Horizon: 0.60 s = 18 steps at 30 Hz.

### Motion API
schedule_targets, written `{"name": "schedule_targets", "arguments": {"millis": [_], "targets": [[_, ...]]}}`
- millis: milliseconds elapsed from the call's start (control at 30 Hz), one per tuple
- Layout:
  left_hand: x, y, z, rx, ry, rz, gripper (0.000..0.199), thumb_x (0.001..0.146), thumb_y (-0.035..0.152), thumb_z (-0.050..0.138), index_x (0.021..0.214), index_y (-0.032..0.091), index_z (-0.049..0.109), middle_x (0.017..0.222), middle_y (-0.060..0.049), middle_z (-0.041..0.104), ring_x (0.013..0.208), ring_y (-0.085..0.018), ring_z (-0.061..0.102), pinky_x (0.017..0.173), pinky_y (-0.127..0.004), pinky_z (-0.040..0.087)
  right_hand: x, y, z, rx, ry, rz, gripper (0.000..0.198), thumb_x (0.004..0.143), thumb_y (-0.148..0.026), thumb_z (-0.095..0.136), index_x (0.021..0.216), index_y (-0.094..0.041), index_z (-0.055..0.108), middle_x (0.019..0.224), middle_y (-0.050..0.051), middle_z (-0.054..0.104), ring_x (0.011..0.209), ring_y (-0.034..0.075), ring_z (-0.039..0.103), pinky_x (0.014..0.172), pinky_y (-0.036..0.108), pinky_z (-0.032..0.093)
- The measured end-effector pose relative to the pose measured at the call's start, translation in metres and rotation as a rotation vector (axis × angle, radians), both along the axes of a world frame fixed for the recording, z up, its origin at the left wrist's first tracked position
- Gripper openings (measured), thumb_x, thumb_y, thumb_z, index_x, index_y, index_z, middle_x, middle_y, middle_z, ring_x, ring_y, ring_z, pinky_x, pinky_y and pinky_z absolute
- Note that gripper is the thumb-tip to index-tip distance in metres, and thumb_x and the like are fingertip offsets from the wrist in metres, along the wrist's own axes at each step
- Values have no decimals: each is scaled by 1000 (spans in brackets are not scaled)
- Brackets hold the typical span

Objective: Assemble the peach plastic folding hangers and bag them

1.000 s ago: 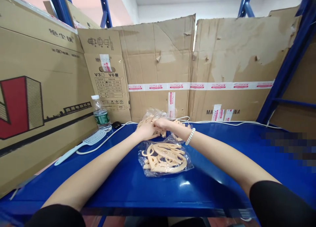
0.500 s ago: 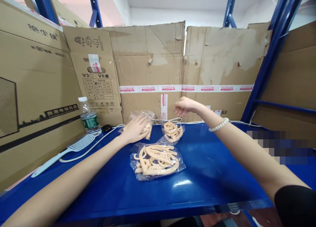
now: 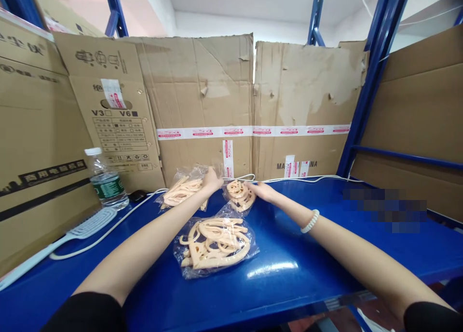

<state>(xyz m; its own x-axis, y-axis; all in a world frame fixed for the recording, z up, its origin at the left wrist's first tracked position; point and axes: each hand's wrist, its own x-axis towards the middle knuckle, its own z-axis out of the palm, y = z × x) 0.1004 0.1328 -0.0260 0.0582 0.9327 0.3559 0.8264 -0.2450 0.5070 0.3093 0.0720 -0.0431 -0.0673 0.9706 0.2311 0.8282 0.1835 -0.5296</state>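
Observation:
Three clear plastic bags of pale cut-out pieces, wood-like in colour, lie on the blue tabletop [image 3: 285, 298]. My left hand [image 3: 211, 180] is at the right edge of the back left bag [image 3: 181, 190], blurred, its fingers mostly turned from view. My right hand [image 3: 263, 191] reaches in from the right, fingers stretched out at the right edge of the small bag [image 3: 240, 197]; whether they press on it is unclear. The largest bag [image 3: 217, 245], holding curved pieces, lies in front, with neither hand on it.
On the left stand a water bottle [image 3: 107, 182] and a pale blue hairbrush [image 3: 92, 223], with a dark mouse-like object [image 3: 138, 195] and a white cable [image 3: 81, 251] close by. Cardboard panels [image 3: 202, 96] wall the back; blue rack posts [image 3: 369, 96] rise at right.
My left hand has lifted off the back left bag and moved to its right edge. My right hand has come down to the small bag. The view has shifted slightly right.

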Motion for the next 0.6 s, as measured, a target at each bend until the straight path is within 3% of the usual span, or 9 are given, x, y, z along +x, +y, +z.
{"name": "schedule_targets", "arguments": {"millis": [67,133,267,400,600], "targets": [[-9,-1,2,-2,12,-53,56,71,20,66,123,14,44,93,-12,69,88,-30,68,75,-39,52,-2,-9,3,-3,4,-56,64,87,-63,49,117,-7,60,113,22,67,110,33,63,86,38,51],[-17,-6,3,22,27,-123,55,70,17,64,122,15,46,92,-9,68,89,-28,68,77,-37,52,-9,-23,4,-4,5,-32,69,78,-62,63,121,-9,58,120,21,65,110,33,63,87,35,50],[-28,-19,3,75,54,-267,63,70,19,62,129,15,42,113,-12,65,97,-24,66,84,-37,53,-21,-42,-3,38,72,177,59,78,-61,64,114,-15,62,111,13,69,100,28,66,84,34,50],[-32,-33,2,112,124,-413,69,70,20,58,137,15,40,136,-15,53,118,-26,58,99,-39,47,-14,-34,-12,125,-7,327,62,74,-57,70,117,-14,59,109,12,68,98,27,64,84,35,49],[-23,-42,-4,30,299,-576,60,82,36,50,140,23,45,145,-7,51,134,-26,45,109,-38,37,-18,-9,-22,142,-147,293,51,82,-48,65,113,-9,61,108,16,66,100,28,60,87,37,46]]}}
